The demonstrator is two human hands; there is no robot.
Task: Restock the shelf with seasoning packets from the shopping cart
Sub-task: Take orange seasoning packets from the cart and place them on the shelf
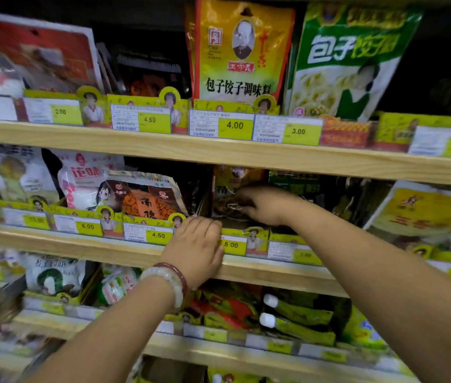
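Left hand (pixel 195 246) beside 5.00 tag (pixel 232 245), right hand (pixel 267 207) gripping packet (pixel 228 205)

The right hand's fingers (pixel 242 193) blur into the dark seasoning packet (pixel 229 207) under them; its print is unreadable, its lower part hidden behind the price tags (pixel 234 244).

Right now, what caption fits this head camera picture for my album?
Right hand tucks a seasoning packet into the middle shelf while the left hand rests on its price-tag rail.
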